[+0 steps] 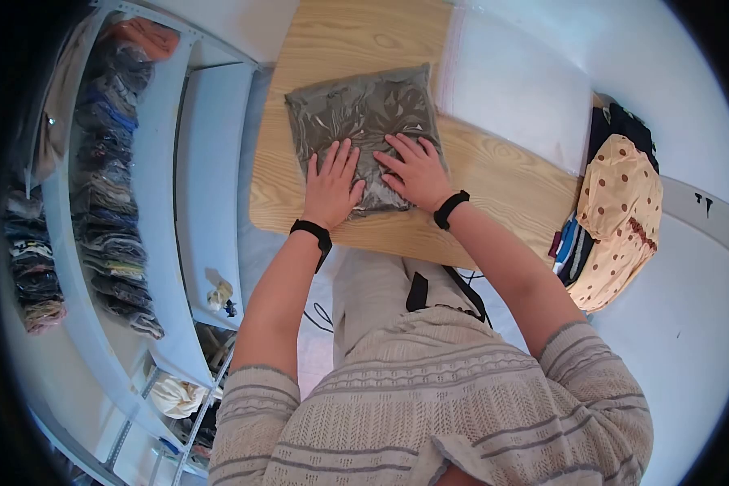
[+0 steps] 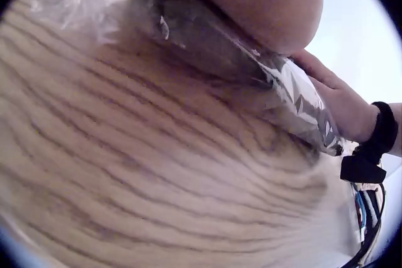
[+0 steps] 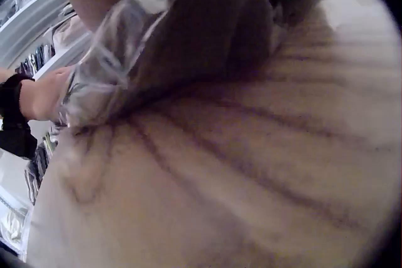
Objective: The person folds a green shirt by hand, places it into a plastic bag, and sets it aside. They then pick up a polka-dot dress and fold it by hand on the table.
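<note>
A dark grey-brown folded garment in a clear plastic bag (image 1: 364, 105) lies flat on the wooden table (image 1: 502, 174). My left hand (image 1: 332, 186) rests on its near left part, fingers straight and spread. On its near right part my right hand (image 1: 417, 172) lies palm down, fingers spread as well. In the left wrist view, the bag's shiny near edge (image 2: 289, 89) runs under the hand along the tabletop. The right wrist view shows loose clear plastic (image 3: 107, 60) around the dark cloth (image 3: 201, 29). Both palms hide part of the bag.
A stack of clear plastic bags (image 1: 514, 85) lies at the table's far right. Folded clothes, with a polka-dot peach garment (image 1: 620, 194) on top, sit beyond the right edge. On the left, shelves (image 1: 158, 202) hold many bagged garments (image 1: 109, 194).
</note>
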Motion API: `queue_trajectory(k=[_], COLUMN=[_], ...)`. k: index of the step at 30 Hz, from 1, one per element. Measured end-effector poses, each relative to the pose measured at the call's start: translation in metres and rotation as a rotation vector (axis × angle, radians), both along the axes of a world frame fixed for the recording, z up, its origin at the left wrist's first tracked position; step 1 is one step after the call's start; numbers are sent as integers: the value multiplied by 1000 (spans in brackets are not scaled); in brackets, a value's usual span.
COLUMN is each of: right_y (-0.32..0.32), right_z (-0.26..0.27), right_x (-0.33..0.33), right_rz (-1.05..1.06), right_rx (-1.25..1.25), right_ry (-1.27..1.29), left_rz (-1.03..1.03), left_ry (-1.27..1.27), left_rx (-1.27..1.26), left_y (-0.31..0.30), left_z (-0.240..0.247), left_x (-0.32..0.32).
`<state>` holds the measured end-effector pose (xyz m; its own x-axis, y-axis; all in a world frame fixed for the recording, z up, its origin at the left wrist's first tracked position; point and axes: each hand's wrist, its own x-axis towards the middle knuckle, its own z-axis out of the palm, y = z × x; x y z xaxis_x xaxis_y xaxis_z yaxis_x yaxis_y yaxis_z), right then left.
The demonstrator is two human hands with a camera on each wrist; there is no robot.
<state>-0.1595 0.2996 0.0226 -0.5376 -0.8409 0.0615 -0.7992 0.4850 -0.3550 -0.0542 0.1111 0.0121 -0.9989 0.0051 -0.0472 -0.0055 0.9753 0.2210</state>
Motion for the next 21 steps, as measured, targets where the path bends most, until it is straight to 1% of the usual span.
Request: queue_trajectory(k=[1, 3, 5, 6, 9, 11, 12, 14, 17, 21], right_y=[-1, -3, -5, -7, -11, -14, -16, -19, -23, -24], right_z=[1, 0, -3, -3, -2, 0, 2, 5, 0, -6], right_x=[-4, -14, -20, -21, -23, -24, -25, -29, -33, -37], right_rz=[0, 66, 81, 95, 42, 38, 33, 31, 28, 42], right_rx=[-1, -40, -41, -42, 6, 9, 12, 32, 64, 89], right_ry=[0, 54, 70, 86, 140, 154, 169, 161, 151, 133], left_rz=[-13, -25, 13, 13, 56, 56, 58, 96, 152, 157], left_ry=[20, 37, 18, 19, 64, 211, 210, 120, 74, 64], left_rx=[2, 6, 86, 86, 148, -28, -27, -116, -114, -102], left_y=[-2, -3, -3, -4, -8, -12, -12, -12, -12, -12], left_z=[1, 2, 4, 6, 8, 5, 6, 7, -1, -4], left_x=[-1, -3, -11, -13, -21, -29, -31, -33, -34, -36])
